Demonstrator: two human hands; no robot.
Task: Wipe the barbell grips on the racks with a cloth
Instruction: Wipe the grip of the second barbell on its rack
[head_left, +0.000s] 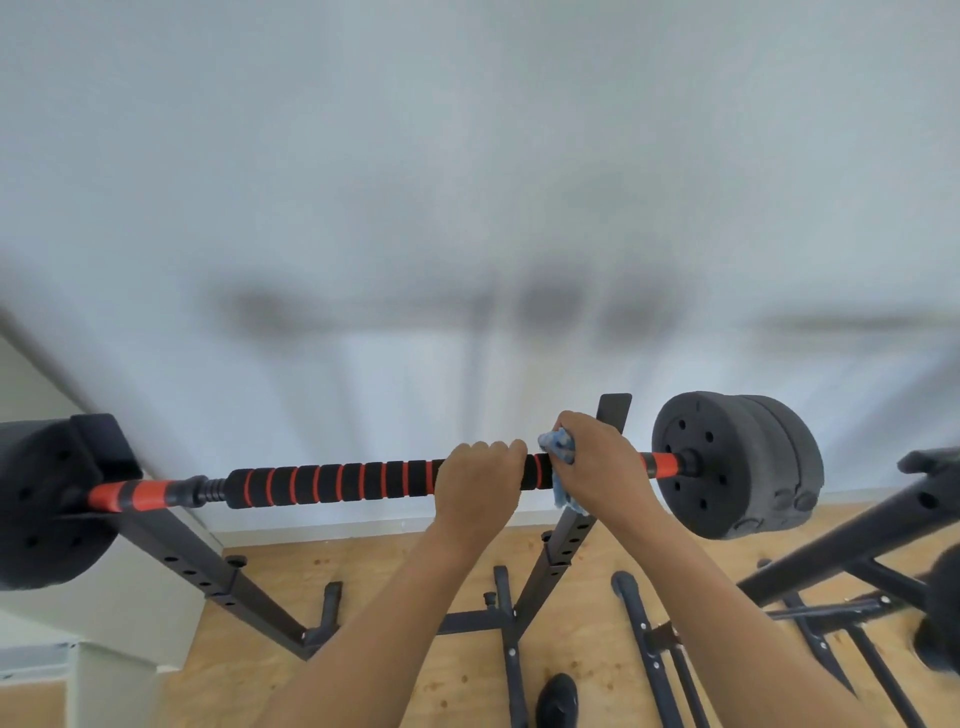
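My left hand (478, 480) is curled round the barbell grip (332, 483); my right hand (605, 467) clutches the cloth (557, 448) against it, beside the rack (565, 540)

Your left forearm (384, 623) and right forearm (722, 597) are bare from the near edge of the view up to the wrists, with skin showing along their whole length. Your left hand (478, 480) and right hand (602, 467) are bare as well, the knuckles plainly visible. A black rounded shape (557, 701) on the floor nearest you may be your shoe toe, though you cannot tell.
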